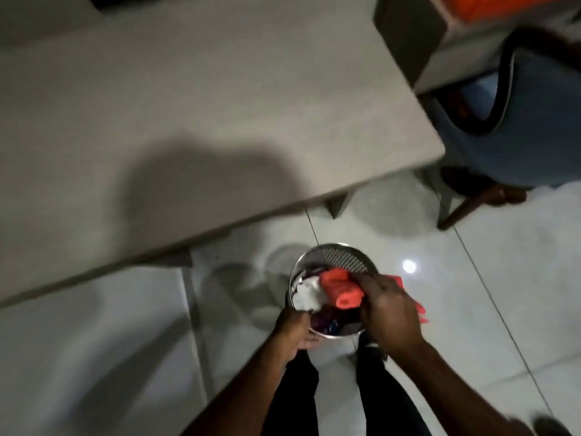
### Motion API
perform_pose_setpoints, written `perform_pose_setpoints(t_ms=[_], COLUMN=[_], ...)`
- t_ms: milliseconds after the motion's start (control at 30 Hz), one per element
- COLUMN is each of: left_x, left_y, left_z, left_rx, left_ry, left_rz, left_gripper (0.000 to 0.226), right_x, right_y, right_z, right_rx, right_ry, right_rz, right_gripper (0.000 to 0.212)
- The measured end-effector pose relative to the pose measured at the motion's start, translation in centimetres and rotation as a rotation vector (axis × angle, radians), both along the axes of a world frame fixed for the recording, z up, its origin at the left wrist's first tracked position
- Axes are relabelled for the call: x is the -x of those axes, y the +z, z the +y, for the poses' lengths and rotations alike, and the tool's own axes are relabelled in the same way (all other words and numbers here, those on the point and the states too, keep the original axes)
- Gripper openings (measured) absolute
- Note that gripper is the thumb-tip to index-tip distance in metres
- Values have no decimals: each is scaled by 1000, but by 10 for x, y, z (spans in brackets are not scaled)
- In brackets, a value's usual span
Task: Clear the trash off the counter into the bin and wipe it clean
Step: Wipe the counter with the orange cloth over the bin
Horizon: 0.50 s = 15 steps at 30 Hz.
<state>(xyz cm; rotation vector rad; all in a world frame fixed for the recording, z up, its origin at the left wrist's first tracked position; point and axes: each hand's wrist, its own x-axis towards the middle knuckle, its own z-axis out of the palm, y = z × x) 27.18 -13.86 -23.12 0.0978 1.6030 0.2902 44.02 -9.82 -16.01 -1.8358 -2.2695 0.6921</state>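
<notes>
A round metal mesh bin [338, 256] stands on the floor in front of my legs, holding white crumpled paper [306, 294] and dark wrappers. My left hand [297, 328] grips the bin's near left rim. My right hand [388, 305] is closed on an orange-red cloth [341, 289], bunched over the bin's opening, with a corner sticking out to the right. The grey counter [188, 121] stretches above and to the left; the part in view is bare, with my shadow on it.
A blue upholstered chair [515, 121] with wooden legs stands at the right past the counter's corner. An orange object [490, 3] sits at the top right. Glossy white floor tiles [471, 309] surround the bin.
</notes>
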Motion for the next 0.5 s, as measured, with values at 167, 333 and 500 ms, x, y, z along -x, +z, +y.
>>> perform_pose_setpoints(t_ms=[167,333,500], left_x=[-31,-44,-44], left_y=[-114,-193,-238], left_z=[5,18,15], left_rx=[101,143,144], left_ry=[-63,-103,-71], left_rz=[-36,-5,12], left_gripper=[38,39,42], right_x=[-37,-64,-67], right_y=[-112,-185,-222], right_z=[-3,-10,-18], right_rx=[180,225,118], right_ry=[-93,-59,-72], right_rz=[-28,-22,14], right_gripper=[44,47,49])
